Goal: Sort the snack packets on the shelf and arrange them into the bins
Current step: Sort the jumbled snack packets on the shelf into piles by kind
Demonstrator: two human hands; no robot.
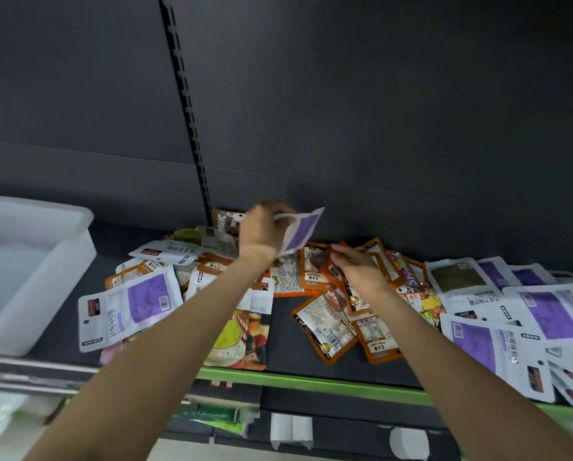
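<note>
1. Holding a white-and-purple packet [299,231] up off the shelf [285,341], my left hand [261,227] has its grip clamped on the packet's upper edge; the packet hangs tilted in front of the dark back panel [378,111], at about 12 o'clock from the pile.
2. My right hand [358,264] is down on the orange packets [341,314] near the middle of the shelf. Its fingertips pinch a small dark-brown packet [321,261] at its 10 o'clock side, so that grip is closed on it too.
3. The snack packets lie in a loose, overlapping heap across the shelf. A large white-and-purple pouch [132,307] sits at 9 o'clock from my hands, partly under my left forearm.
4. More white-and-purple pouches [517,314] are stacked at 3 o'clock, reaching the right edge of the view.
5. A fruit-print packet [241,341] lies at 6 o'clock of the left hand, close to the shelf's green front edge [311,382].
6. A translucent white bin [29,271] stands at the far 9 o'clock end of the shelf, apart from the nearest packets; I cannot tell whether anything lies in it.
</note>
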